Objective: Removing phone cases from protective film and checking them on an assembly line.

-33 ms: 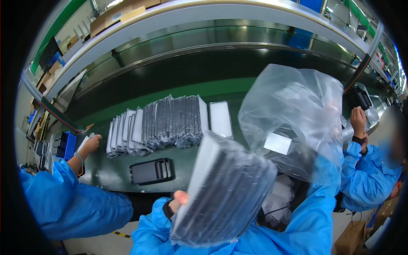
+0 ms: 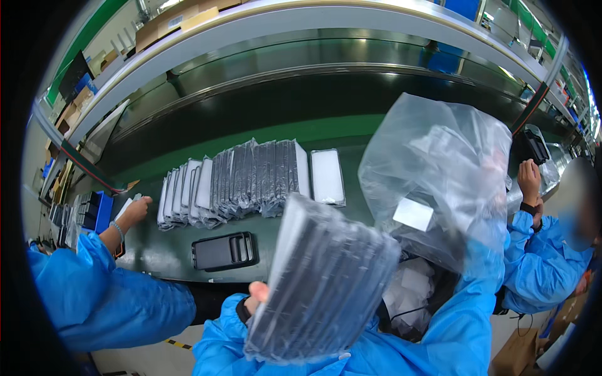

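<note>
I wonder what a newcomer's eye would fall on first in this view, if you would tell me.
Probably the thick bundle of plastic-wrapped dark slabs at lower centre, held at its left side by the left hand. Next, perhaps, the big translucent bag at right, with a white rectangle showing low on it. Left of centre, a row of wrapped slabs stands on the green bench.

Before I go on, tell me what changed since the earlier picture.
The stack of wrapped packs in the left hand has shifted slightly left; the clear plastic bag, slightly right. Nothing was grasped or released. The row of packs and the black device stay put.
</note>
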Demonstrator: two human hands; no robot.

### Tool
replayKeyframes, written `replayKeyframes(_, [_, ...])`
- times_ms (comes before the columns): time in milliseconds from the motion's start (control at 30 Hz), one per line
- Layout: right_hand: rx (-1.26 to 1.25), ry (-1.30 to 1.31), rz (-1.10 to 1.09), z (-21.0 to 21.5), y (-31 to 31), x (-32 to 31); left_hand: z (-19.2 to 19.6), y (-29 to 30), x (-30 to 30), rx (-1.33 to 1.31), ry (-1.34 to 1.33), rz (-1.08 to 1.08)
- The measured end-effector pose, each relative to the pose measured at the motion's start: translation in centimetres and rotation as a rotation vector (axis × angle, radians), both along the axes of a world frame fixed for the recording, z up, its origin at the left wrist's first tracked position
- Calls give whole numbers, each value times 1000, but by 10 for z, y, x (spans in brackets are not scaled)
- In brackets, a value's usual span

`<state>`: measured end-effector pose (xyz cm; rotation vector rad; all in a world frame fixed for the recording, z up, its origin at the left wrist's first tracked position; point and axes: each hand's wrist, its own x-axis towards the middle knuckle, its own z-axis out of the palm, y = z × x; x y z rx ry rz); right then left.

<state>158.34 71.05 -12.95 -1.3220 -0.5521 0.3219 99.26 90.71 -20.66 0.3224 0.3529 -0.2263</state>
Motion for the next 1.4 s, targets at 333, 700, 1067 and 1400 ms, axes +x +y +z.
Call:
replayKeyframes(333, [-983, -590, -370, 104, -2, -79, 1, -11, -26, 98, 50, 275])
replayKeyframes(700, [-850, -1384, 499, -7, 173, -229, 21, -8, -26, 189, 42, 340])
replayKeyframes(1067, [-1082, -1401, 384, -42, 234, -289, 28, 0, -32, 205, 49, 391])
replayKeyframes(1400, [-821, -1332, 214, -59, 240, -294, 41, -3, -37, 245, 37, 457])
